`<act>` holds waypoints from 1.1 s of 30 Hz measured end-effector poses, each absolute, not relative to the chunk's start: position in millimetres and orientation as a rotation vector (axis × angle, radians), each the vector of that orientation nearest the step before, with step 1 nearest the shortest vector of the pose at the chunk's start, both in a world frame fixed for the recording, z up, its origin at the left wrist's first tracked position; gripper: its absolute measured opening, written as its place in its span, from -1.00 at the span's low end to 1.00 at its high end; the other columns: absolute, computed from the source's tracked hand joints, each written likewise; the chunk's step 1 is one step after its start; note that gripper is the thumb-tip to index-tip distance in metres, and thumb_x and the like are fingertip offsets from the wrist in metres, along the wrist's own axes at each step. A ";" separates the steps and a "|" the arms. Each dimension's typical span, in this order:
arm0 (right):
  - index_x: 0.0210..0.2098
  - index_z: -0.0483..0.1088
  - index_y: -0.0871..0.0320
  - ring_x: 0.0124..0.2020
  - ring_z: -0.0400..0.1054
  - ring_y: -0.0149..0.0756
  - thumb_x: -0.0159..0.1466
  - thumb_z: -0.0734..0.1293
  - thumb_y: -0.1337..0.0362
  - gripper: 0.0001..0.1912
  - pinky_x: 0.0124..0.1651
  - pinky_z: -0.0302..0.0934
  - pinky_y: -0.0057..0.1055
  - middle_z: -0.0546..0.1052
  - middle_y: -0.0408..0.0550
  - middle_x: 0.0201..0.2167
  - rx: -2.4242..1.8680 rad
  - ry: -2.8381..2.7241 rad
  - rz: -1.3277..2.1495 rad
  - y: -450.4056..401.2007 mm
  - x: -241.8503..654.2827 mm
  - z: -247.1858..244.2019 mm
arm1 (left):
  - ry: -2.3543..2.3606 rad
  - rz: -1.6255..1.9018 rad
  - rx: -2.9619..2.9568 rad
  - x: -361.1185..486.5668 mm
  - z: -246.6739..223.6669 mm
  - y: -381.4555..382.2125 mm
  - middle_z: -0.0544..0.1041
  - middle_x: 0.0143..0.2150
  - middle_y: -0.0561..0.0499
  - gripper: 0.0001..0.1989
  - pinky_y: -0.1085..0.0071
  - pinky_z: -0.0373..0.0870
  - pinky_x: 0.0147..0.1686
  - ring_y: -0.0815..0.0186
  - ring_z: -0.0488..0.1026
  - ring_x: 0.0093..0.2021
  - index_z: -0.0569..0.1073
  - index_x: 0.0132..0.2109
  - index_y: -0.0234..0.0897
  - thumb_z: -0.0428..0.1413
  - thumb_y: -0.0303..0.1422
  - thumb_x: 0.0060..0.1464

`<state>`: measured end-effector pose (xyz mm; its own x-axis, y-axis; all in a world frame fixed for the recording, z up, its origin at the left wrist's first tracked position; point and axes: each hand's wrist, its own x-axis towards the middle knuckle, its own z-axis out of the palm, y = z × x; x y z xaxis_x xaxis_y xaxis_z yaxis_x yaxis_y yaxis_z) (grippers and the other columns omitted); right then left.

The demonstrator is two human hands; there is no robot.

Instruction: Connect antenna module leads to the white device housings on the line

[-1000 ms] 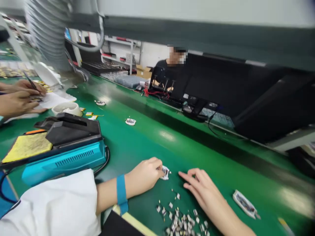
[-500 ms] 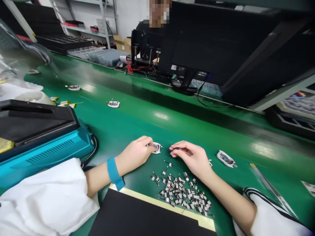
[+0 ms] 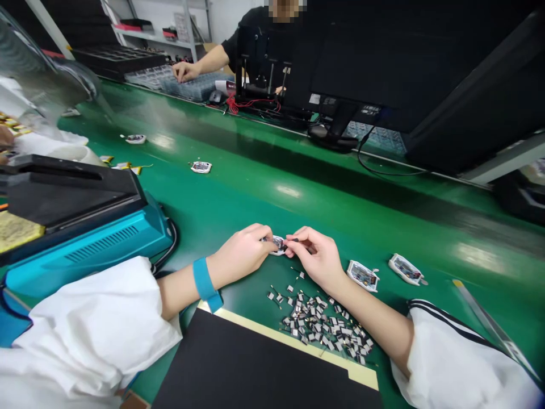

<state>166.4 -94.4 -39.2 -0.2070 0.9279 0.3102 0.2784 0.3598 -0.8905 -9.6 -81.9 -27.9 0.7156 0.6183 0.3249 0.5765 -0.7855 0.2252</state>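
My left hand, with a teal band round its wrist, grips a small white casing with a circuit board inside by its left end. At the casing's right end is my right hand, its thumb and fingertips pinched on a small dark piece whose kind I cannot make out. The fingers partly cover both things. Just below the hands lies a loose heap of small silvery-grey parts with short dark leads. To the right of my right forearm rest a similar casing and another casing.
Tweezers lie at the right. A black sheet with a yellow edge is in front of me. A teal machine stands left. Two more casings sit farther off, one of them a white casing. Beyond the monitor, a co-worker's hand touches clear trays.
My right hand has moved left to the casing in my left hand. The view has shifted slightly, uncovering a casing by my right forearm. The co-worker's arm now reaches over the trays.
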 end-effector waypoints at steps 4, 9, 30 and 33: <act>-0.56 0.19 0.15 -0.54 0.29 -0.45 0.14 0.23 0.29 -0.84 -0.49 0.25 -0.47 0.34 -0.14 -0.57 -1.062 -1.805 0.749 -95.4 165.5 -39.1 | 0.988 0.595 2.808 -9.0 -27.7 -81.5 0.38 -0.31 -0.05 -0.74 0.39 0.34 -0.24 0.30 0.32 -0.25 0.47 -0.28 -0.29 -0.12 -0.47 0.11; -0.59 0.12 0.15 -0.57 0.26 -0.48 0.15 0.22 0.31 -0.78 -0.49 0.24 -0.48 0.27 -0.18 -0.59 -1.056 -1.788 0.784 -94.7 164.7 -39.9 | 0.982 0.582 2.838 -9.0 -27.2 -81.4 0.38 -0.31 -0.05 -0.75 0.37 0.34 -0.24 0.29 0.31 -0.26 0.47 -0.27 -0.28 -0.11 -0.48 0.10; -0.57 0.16 0.18 -0.53 0.15 -0.47 0.15 0.20 0.39 -0.82 -0.49 0.07 -0.51 0.26 -0.15 -0.60 -0.896 -2.047 0.429 -90.1 159.9 -43.5 | 0.957 0.616 2.880 -10.2 -32.4 -78.2 0.36 -0.33 -0.06 -0.76 0.41 0.32 -0.25 0.31 0.30 -0.27 0.45 -0.36 -0.35 -0.11 -0.47 0.10; -0.55 0.16 0.17 -0.53 0.17 -0.49 0.16 0.22 0.35 -0.83 -0.47 0.09 -0.52 0.28 -0.16 -0.58 -0.951 -1.985 0.432 -90.5 162.6 -39.3 | 0.959 0.588 2.846 -10.9 -29.8 -80.0 0.36 -0.32 -0.05 -0.77 0.40 0.31 -0.22 0.31 0.28 -0.26 0.44 -0.30 -0.33 -0.12 -0.46 0.11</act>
<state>162.6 -90.5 -39.3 -0.3308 0.7598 0.5597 0.4580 0.6479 -0.6087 -10.9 -80.0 -29.8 0.7302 0.5975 0.3313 0.5662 -0.8006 0.1959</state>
